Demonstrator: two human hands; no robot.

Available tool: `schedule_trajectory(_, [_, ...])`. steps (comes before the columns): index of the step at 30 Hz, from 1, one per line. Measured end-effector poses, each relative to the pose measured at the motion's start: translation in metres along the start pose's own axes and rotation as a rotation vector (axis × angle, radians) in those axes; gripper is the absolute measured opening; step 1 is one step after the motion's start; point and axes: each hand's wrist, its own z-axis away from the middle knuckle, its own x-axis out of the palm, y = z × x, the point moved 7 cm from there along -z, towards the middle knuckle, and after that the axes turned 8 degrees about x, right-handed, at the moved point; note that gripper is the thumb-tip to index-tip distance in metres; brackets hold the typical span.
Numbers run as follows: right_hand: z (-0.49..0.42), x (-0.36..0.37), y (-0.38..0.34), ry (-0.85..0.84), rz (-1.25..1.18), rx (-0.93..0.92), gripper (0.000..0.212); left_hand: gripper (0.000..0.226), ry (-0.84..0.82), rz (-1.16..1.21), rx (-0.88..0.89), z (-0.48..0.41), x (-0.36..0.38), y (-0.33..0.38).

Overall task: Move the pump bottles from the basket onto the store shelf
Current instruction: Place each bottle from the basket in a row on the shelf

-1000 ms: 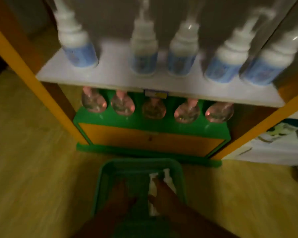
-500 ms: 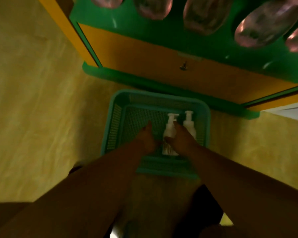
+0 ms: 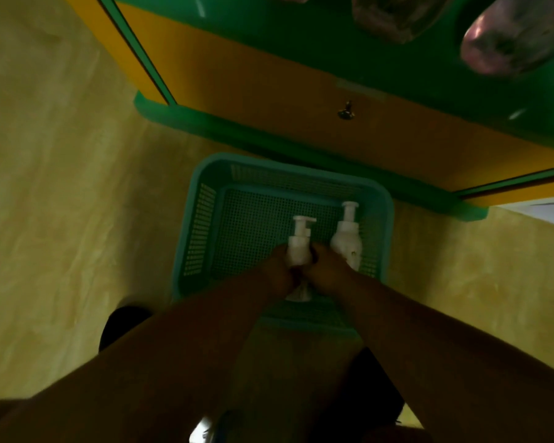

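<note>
Across the frame, yellow floor (image 3: 61,187), open at left; along the top, orange-and-green shelf base (image 3: 301,91); at centre, green basket (image 3: 202,225), mesh bare toward its left wall; inside, at right, two white pump bottles, left hand (image 3: 279,270) and right hand (image 3: 328,271) closed around the nearer bottle (image 3: 298,247), second bottle (image 3: 346,241) lying just beside.

A shop aisle is indicated. A display unit (image 3: 301,91) painted green and orange is seen standing on a yellowish floor (image 3: 61,187), its base panel fitted with a small metal lock (image 3: 346,111). Clear rounded bottles (image 3: 509,43) are lined up in a row on its lowest green shelf. A teal plastic mesh basket (image 3: 202,225) is set on the floor just before it, white pump bottles (image 3: 346,238) inside.
</note>
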Motion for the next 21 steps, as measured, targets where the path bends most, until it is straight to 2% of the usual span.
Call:
schedule_trajectory(3, [0.005, -0.005, 0.000, -0.036, -0.013, 0.006, 0.057, 0.021, 0.041, 0.093, 0.016, 0.002, 0.005, 0.000])
schedule_trajectory(6, [0.013, -0.010, -0.002, -0.037, -0.054, 0.012, 0.060, 0.042, 0.134, 0.077, 0.055, 0.012, -0.006, 0.005])
schedule_trajectory(12, [0.047, -0.029, -0.031, -0.026, -0.134, -0.086, 0.062, 0.016, 0.207, 0.105, 0.072, 0.039, -0.038, 0.033])
schedule_trajectory(13, [0.054, -0.034, -0.038, -0.011, -0.152, -0.112, 0.062, 0.018, 0.238, 0.103, 0.085, 0.046, -0.046, 0.039])
schedule_trajectory(16, [0.080, -0.046, -0.055, -0.009, -0.230, -0.177, 0.063, 0.046, 0.323, 0.067, 0.078, 0.070, -0.063, 0.056])
schedule_trajectory(21, [0.127, -0.058, -0.075, -0.053, -0.344, -0.250, 0.062, 0.048, 0.414, 0.115, 0.182, 0.114, -0.073, 0.085])
